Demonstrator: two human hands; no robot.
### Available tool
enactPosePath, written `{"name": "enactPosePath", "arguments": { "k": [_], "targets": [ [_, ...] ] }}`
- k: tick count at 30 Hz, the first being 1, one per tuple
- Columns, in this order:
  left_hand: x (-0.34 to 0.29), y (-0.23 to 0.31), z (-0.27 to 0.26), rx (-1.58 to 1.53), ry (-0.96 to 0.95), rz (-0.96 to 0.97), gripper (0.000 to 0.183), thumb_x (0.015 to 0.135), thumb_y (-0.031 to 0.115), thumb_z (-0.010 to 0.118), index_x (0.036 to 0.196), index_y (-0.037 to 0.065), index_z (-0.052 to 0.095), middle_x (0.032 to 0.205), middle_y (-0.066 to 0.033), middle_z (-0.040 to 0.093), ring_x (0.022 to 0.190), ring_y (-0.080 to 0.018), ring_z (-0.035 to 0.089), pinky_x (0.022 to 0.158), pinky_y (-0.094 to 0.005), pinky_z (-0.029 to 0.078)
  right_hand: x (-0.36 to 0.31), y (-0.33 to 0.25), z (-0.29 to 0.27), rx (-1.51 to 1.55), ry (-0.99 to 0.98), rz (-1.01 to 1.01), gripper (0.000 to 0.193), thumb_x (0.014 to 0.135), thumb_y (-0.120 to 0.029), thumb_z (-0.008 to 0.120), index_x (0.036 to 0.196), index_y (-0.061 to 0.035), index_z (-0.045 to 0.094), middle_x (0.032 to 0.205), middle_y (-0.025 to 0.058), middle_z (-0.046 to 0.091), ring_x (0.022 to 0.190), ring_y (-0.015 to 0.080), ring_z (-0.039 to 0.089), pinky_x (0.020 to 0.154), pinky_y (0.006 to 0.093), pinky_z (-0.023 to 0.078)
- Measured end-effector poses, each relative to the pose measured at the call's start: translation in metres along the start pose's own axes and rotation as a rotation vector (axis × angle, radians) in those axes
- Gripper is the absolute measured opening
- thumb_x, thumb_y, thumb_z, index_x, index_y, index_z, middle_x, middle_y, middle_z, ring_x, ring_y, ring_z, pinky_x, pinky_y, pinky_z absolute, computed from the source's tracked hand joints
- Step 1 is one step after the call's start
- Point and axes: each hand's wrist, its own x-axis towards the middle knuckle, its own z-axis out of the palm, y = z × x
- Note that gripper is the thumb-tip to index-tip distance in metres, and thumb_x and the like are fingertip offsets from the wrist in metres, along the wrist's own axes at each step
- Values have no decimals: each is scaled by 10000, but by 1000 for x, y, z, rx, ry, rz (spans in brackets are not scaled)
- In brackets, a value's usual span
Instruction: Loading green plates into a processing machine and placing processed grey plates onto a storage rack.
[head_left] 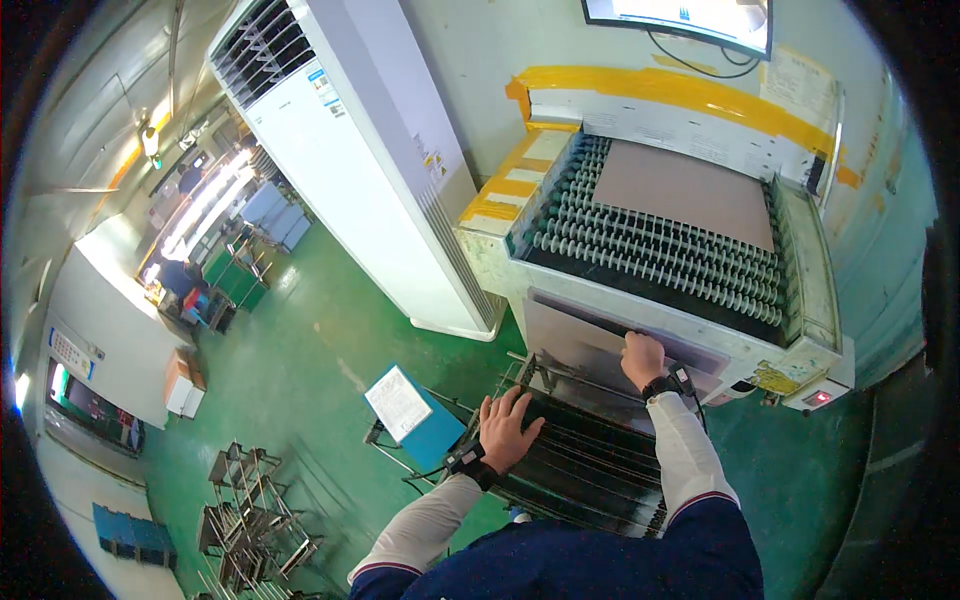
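1. A tall white air conditioner (345, 165), with a dark grille at its upper part, is standing on the green floor (300, 345).
2. A screen (690, 18) is fixed high on the wall, and a black cable (700, 72) hangs below it.
3. A paper sheet (800, 88) is attached to the wall, lower and to the right of this screen.
4. In the far left part, a person in dark blue (180, 277) is near bright lamps (208, 210).
5. A brown and white box (185, 385) stands beside the left wall.
6. At lower left there are metal frames (250, 510) and a blue stack (133, 535).
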Motion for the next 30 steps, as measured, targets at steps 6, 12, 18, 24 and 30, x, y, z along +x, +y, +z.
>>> {"name": "enactPosePath", "arguments": {
  "k": [6, 12, 18, 24, 30],
  "targets": [
    [0, 2, -1, 3, 18, 9, 579, 938, 447, 717, 1400, 113, 611, 1478, -121, 556, 1325, -344, 549, 1214, -575, 292, 1, 0, -1, 0, 12, -5, 107, 780, -125, 727, 835, -62, 661, 841, 188, 723, 865, 416, 712, 768, 549, 548],
    [0, 1, 0, 11, 2, 6, 581, 948, 457, 705, 1406, 113, 605, 1492, -122, 546, 1332, -340, 544, 1220, -572, 282, 4, 0, -1, -33, -48, 15, 169, 809, -167, 772, 895, -53, 683, 888, 180, 736, 902, 405, 711, 802, 533, 555],
    [0, 1, -1, 12, -6, 5, 572, 955, 455, 699, 1400, 108, 606, 1495, -133, 543, 1337, -348, 538, 1216, -576, 280, 5, 1, 2, -53, -73, 39, 185, 804, -176, 778, 914, -57, 688, 904, 171, 739, 901, 397, 715, 802, 525, 560],
    [-1, 2, 0, -14, -4, -6, 585, 949, 430, 708, 1425, 117, 573, 1503, -112, 528, 1365, -357, 515, 1225, -584, 261, 5, 3, 6, -58, -28, 40, 187, 800, -185, 787, 901, -65, 684, 888, 174, 733, 898, 397, 716, 802, 523, 557],
    [0, 0, 2, -19, -8, -12, 591, 945, 448, 704, 1424, 127, 577, 1514, -113, 522, 1367, -356, 520, 1235, -576, 252, 4, 5, 5, -28, -25, 11, 174, 794, -176, 786, 879, -67, 682, 869, 174, 731, 892, 407, 711, 797, 540, 543]
  ]
}}
